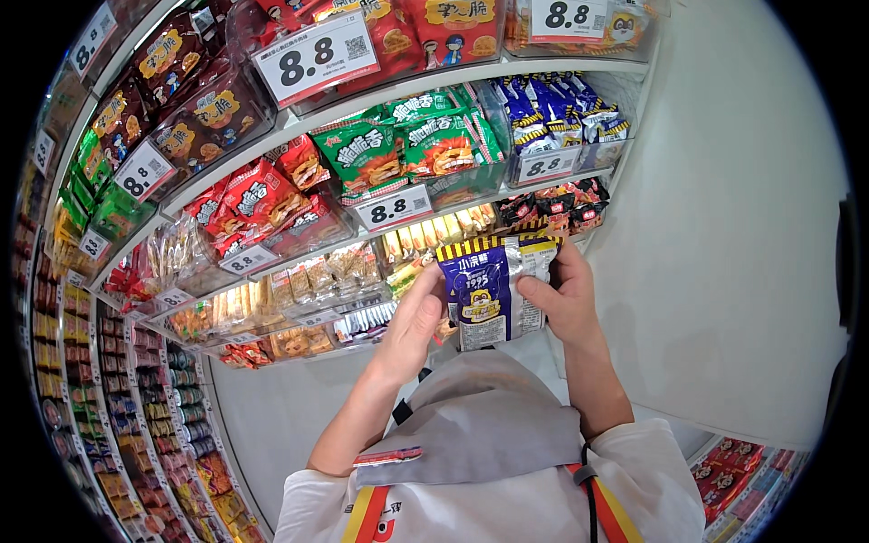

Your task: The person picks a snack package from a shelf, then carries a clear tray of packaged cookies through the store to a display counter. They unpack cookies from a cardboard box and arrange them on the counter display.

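A blue and silver snack bag (489, 303) with a yellow-and-dark striped top edge is held upright in front of my chest. My right hand (563, 291) grips its right side, the thumb pressed over the silver part. My left hand (416, 321) lies along the bag's left edge, its fingers mostly hidden behind the bag. Beyond the bag, on the upper right of the shelf, a clear bin (575, 149) holds similar blue and silver packets (552, 109). Left of that bin are green snack bags (398, 136).
Tiered shelves curve around my left and front, with red snack bags (262, 195), brown bags (195, 113) and white price tags (317, 59). A pale wall panel (715, 226) stands to the right. More stocked shelves (154, 407) run down the lower left. Red packages (729, 462) sit low at right.
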{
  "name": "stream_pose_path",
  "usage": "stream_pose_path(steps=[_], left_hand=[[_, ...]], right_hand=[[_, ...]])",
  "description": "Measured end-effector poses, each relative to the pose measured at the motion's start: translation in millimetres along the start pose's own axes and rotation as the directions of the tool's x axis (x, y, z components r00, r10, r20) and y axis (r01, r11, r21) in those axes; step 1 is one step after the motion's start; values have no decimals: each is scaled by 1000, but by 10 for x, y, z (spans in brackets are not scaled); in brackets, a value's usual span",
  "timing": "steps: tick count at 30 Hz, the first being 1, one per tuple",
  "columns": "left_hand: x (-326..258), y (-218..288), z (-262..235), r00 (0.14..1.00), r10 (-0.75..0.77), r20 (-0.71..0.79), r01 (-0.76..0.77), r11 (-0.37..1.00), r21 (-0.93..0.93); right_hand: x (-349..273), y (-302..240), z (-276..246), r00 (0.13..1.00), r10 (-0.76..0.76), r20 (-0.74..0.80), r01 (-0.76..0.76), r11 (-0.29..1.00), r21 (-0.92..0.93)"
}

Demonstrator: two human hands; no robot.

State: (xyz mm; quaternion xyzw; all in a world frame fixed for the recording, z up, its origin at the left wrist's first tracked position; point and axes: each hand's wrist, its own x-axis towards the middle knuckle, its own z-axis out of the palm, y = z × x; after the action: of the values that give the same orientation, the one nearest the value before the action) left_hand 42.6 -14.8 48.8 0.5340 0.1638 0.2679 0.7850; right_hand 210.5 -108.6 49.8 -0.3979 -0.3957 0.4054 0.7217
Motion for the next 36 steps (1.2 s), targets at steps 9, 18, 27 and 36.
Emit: stream_pose_path(steps=[9,18,27,36], left_hand=[[-21,69,143,976,-14,-217,78,954,290],[-5,145,125,983,-99,-154,145,933,330],[-23,112,-17,988,-35,-152,105,871,480],[-65,314,15,998,-53,-27,54,618,784]], right_hand=[[57,49,93,972,65,-226,-66,998,3],[150,8,198,907,123,-403,-33,974,225],[219,-26,118,970,27,-242,-35,999,-29],[338,-206,70,978,100,184,11,852,-523]])
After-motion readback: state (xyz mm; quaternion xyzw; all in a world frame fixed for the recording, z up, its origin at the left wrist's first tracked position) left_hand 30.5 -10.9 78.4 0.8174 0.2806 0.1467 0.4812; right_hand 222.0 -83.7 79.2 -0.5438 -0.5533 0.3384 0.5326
